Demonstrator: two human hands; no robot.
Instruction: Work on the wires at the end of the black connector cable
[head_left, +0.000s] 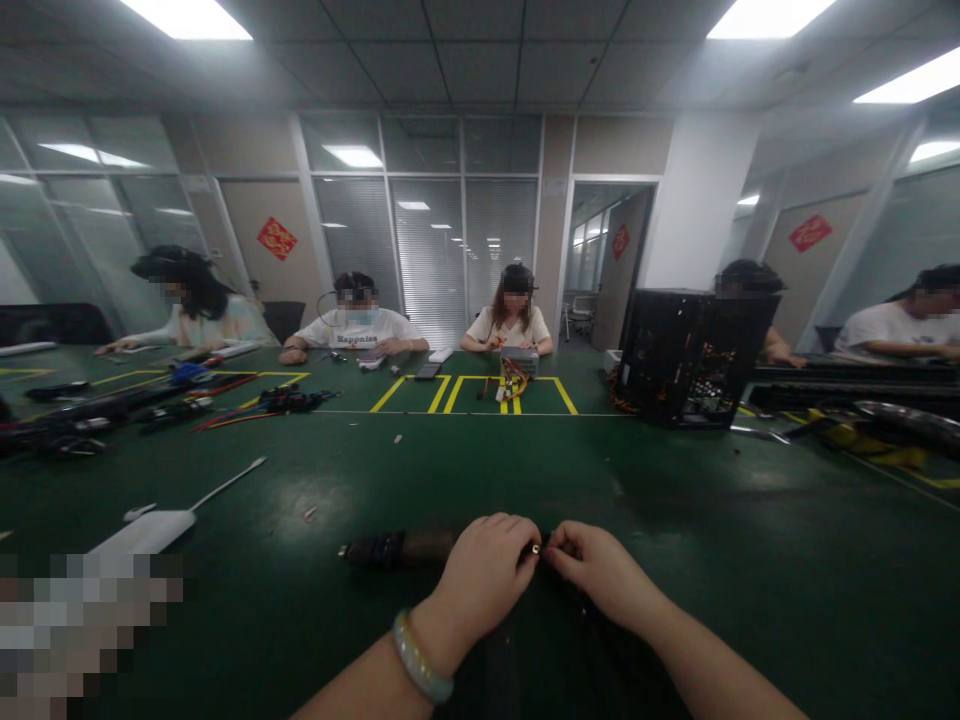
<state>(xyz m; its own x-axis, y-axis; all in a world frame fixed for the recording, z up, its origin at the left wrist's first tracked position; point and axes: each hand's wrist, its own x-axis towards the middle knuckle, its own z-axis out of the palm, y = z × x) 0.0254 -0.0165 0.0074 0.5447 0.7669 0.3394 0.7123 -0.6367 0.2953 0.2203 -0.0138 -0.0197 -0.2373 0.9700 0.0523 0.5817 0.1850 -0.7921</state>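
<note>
My left hand (pixel 491 570), closed in a pinch, holds a small brass-coloured metal piece (pixel 536 549) whose end shows at its fingertips. Just to the right, the fingers of my right hand (pixel 600 572) are pinched close to the piece; what lies between them is too dark and hidden to make out. A dark cylindrical tool with a metal tip (pixel 375 551) lies on the green table (pixel 360 640), pointing left. Its right end disappears behind my left hand. Something long and dark runs below my right hand, hard to tell from the shadow.
A white power strip or adapter with a cable (pixel 150 530) lies at left. Bundled dark cables (pixel 285 400) sit farther back. A black computer case (pixel 682 355) stands at back right. Several people sit across the table; one (pixel 514 325) works at a power supply with coloured wires (pixel 517 370).
</note>
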